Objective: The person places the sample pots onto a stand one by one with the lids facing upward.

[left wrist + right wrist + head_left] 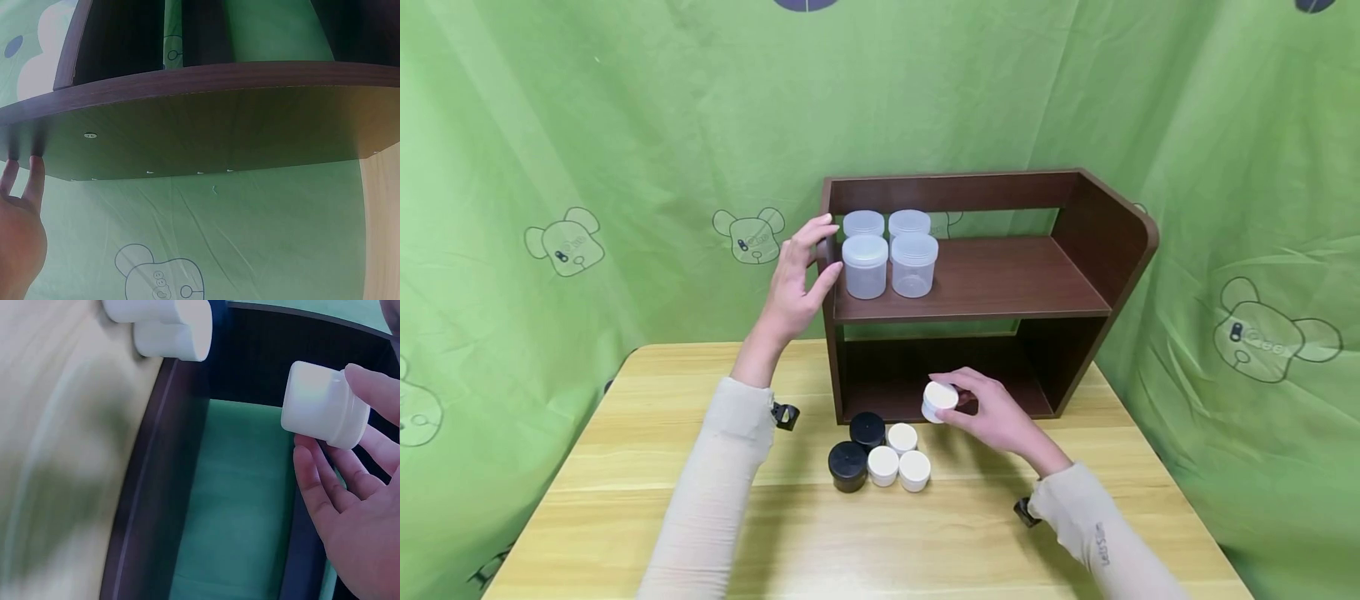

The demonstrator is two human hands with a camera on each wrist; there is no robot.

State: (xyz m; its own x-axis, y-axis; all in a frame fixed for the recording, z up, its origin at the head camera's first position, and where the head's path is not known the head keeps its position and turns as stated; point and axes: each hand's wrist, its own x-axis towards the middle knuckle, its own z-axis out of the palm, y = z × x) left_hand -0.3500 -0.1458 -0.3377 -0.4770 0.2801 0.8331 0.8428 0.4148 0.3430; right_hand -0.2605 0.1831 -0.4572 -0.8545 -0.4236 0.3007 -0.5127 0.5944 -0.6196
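My right hand [992, 414] pinches a small white lidded jar [939, 400] between thumb and fingers, held up in front of the lower shelf. In the right wrist view this jar [319, 403] is tilted sideways, lid toward the palm. My left hand [799, 277] rests its fingertips at the left side panel of the dark brown shelf unit [970, 317]; in the left wrist view two fingers [36, 178] touch that panel's outer face. Close by on the upper shelf stand several translucent jars [866, 268] with frosted lids, grouped in two rows at the left.
Before the shelf unit, on the wooden table [1000, 542], stand two black jars [848, 465] and three white jars [914, 470] close together. Green curtain [647, 125] surrounds the table at the back and sides. The shelf's right side panel [1105, 242] rises above the upper shelf.
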